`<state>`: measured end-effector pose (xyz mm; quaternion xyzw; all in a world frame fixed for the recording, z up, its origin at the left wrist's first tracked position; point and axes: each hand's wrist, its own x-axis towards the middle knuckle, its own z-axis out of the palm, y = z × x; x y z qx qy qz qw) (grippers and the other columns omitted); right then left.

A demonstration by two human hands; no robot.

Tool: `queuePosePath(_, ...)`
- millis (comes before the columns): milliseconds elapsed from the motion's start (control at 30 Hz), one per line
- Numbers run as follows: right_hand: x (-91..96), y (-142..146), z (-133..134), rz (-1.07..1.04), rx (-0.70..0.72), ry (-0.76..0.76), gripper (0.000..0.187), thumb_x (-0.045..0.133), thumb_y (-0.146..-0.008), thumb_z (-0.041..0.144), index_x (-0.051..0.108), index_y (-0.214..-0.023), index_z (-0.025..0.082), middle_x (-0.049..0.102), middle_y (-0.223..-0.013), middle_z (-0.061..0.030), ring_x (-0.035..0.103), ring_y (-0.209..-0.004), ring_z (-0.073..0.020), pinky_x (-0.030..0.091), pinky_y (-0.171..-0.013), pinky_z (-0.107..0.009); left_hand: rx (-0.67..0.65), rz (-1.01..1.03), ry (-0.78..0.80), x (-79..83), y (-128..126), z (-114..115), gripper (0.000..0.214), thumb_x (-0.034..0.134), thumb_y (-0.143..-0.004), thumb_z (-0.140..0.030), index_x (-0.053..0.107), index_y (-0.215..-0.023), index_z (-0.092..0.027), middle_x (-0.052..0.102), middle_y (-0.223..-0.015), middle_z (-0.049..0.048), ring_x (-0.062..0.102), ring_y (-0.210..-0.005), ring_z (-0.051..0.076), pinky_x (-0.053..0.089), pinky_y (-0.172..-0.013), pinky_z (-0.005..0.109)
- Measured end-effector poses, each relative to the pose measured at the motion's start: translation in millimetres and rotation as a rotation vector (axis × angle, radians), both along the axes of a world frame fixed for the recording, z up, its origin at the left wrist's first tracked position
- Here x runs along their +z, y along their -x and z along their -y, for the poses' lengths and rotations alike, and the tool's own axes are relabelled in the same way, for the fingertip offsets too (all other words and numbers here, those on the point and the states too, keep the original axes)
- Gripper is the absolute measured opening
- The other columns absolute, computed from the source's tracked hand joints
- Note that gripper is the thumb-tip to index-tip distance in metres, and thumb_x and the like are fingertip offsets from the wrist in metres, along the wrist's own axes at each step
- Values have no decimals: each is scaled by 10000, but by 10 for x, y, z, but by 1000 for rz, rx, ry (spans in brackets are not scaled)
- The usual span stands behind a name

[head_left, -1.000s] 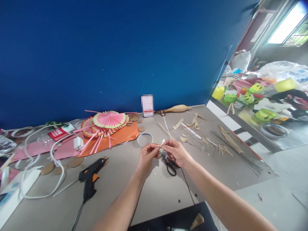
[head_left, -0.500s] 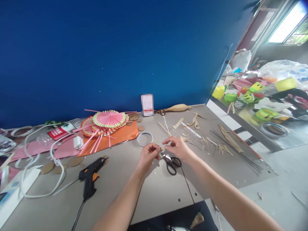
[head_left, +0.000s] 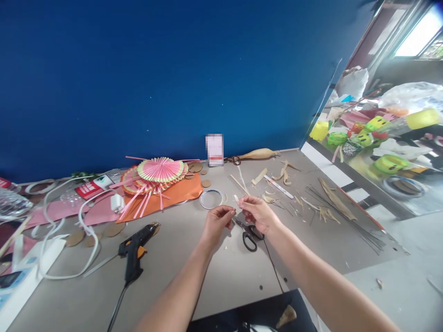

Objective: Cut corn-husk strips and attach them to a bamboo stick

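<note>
Over the middle of the table, my left hand (head_left: 218, 225) is closed in a pinch, its fingertips almost meeting those of the other hand. Whatever it holds is too small to make out. My right hand (head_left: 259, 214) pinches a small pale strip (head_left: 236, 198), whose tip sticks up beyond the fingers. Beneath the hands lie black-handled scissors (head_left: 249, 241), partly hidden by the fingers. A roll of tape (head_left: 200, 199) lies flat just behind my left hand. Beyond my right hand are a white marker-like stick (head_left: 279, 187) and scraps of dried husk (head_left: 269, 198).
A black glue gun (head_left: 133, 253) with its cord lies on the left. Behind it are pink paper fans (head_left: 161, 170) on orange sheet (head_left: 187, 193), and a white cable (head_left: 43, 249). Thin wires (head_left: 363, 233) and husk (head_left: 335, 200) lie right. A blue panel (head_left: 173, 83) rises behind.
My right hand has turned and closed more, and the pale strip now shows upright at its fingertips. My left hand stays in a pinch close by. The whole view has shifted slightly.
</note>
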<state>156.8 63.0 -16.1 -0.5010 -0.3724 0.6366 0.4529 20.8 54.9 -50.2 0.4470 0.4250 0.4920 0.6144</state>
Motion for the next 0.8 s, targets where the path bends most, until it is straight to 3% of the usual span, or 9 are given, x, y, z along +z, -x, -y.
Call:
queuePosePath(133, -5, 88, 6, -29, -39, -20, 241, 674, -529, 309, 521, -643, 163, 494, -544, 44, 340, -389, -34, 246, -333, -169, 18, -36, -3, -7, -4, -4, 201, 642, -616, -309, 607, -686, -124, 509, -515, -28, 416, -409, 49, 371, -397, 184)
queuePosePath(467, -95, 100, 25, 200, -76, -158, 220, 624, -593, 355, 578, -667, 153, 474, -511, 44, 321, -389, -40, 237, -361, -190, 86, -94, -49, -21, -2, -11, 202, 665, -585, -306, 610, -654, -125, 527, -545, -15, 436, -432, 59, 395, -412, 195)
queuePosePath(800, -68, 124, 64, 205, -23, -184, 245, 599, -615, 389, 578, -649, 147, 440, -460, 47, 297, -386, -47, 203, -367, -198, 76, -79, -68, -18, -2, -7, 202, 675, -570, -295, 590, -647, -129, 527, -560, -9, 466, -504, 79, 397, -425, 181)
